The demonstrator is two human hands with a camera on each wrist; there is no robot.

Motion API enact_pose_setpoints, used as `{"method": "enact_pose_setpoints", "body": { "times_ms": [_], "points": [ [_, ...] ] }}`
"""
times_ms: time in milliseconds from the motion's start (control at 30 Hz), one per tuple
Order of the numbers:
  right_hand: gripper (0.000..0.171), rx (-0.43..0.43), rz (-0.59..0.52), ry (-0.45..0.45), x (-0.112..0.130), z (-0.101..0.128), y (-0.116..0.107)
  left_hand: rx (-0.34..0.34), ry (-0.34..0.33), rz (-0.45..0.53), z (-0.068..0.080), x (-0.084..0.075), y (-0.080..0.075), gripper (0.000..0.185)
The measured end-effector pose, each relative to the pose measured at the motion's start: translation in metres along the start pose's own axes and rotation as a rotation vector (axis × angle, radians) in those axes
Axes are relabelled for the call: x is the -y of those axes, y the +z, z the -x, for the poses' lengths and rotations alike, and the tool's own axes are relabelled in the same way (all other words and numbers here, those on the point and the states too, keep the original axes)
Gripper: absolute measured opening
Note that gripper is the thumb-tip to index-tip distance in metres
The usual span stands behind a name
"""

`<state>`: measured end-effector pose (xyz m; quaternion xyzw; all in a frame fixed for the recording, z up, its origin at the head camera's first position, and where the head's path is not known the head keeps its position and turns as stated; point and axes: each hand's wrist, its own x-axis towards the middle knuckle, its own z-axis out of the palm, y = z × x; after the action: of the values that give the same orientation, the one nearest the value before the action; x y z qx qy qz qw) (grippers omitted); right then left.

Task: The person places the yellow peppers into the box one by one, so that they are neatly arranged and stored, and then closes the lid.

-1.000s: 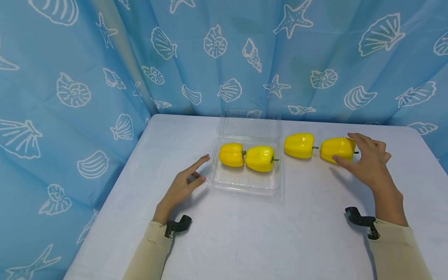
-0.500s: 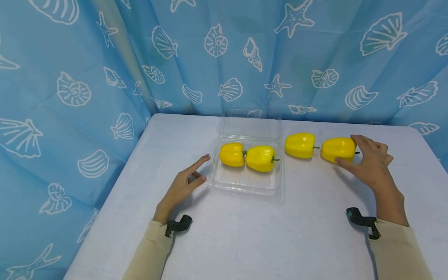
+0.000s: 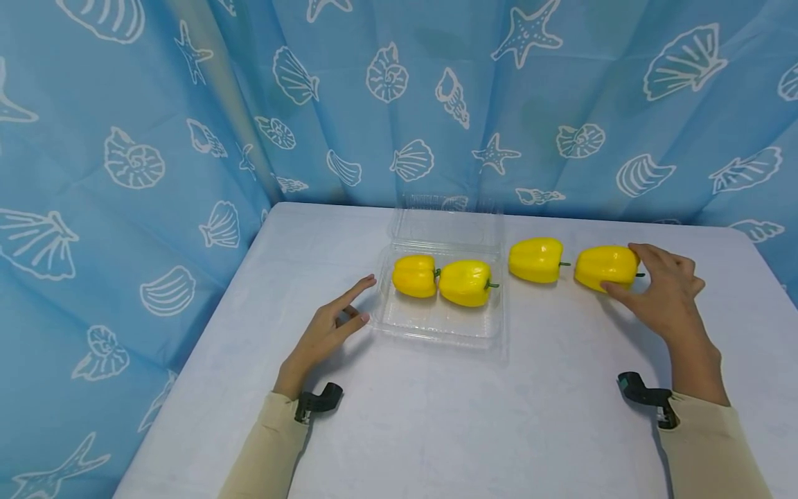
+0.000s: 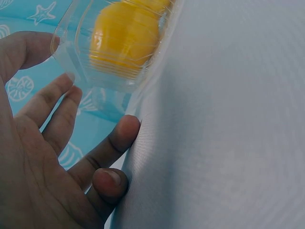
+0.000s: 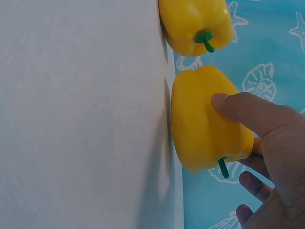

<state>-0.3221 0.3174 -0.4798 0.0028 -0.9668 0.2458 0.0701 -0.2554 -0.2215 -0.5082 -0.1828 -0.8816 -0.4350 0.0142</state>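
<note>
My right hand point(image 3: 663, 291) is at the rightmost yellow bell pepper point(image 3: 605, 266), which lies on its side on the white table. Its thumb point(image 5: 248, 107) presses the pepper's near side, with the forefinger on the far side and the other fingers partly hidden. A second yellow bell pepper point(image 3: 535, 260) lies just left of it. Two more yellow bell peppers, one smaller point(image 3: 414, 276) and one larger point(image 3: 464, 283), sit side by side in a clear plastic clamshell box point(image 3: 430, 326). My left hand point(image 3: 324, 329) is beside the box's left edge, fingers spread, holding nothing.
The box's transparent lid point(image 3: 445, 225) stands open toward the back. Behind and left of the white-covered table point(image 3: 530, 416) hangs a blue shell-print curtain point(image 3: 349, 90). Black wrist mounts point(image 3: 645, 395) stick out inward from both sleeves.
My right hand has slid slightly to the right along the rightmost bell pepper, which stays almost in place. The left hand, the box and the other peppers hold still.
</note>
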Motion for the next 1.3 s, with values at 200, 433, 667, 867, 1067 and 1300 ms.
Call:
{"method": "enact_pose_setpoints", "body": {
  "times_ms": [200,433,667,867,1067,1300],
  "points": [
    [0.086,-0.005,0.009,0.001,0.002,0.001,-0.003,-0.004,-0.005,0.007,0.001,0.001,0.000,0.060],
    [0.086,-0.027,0.018,0.001,0.008,0.005,-0.012,-0.004,0.006,0.006,-0.001,0.000,0.001,0.061],
    [0.083,-0.065,-0.002,-0.027,0.011,0.008,-0.015,-0.011,0.012,-0.003,-0.001,0.000,0.002,0.061],
    [0.084,-0.070,-0.006,-0.018,0.014,0.011,-0.017,-0.005,0.019,-0.003,-0.001,0.000,0.002,0.061],
    [0.084,-0.084,-0.014,-0.020,0.019,0.015,-0.020,0.002,0.010,0.000,-0.001,-0.003,0.001,0.061],
    [0.084,-0.107,-0.028,-0.032,0.028,0.018,-0.021,0.002,0.002,0.010,0.000,-0.002,0.000,0.061]
  ]
}}
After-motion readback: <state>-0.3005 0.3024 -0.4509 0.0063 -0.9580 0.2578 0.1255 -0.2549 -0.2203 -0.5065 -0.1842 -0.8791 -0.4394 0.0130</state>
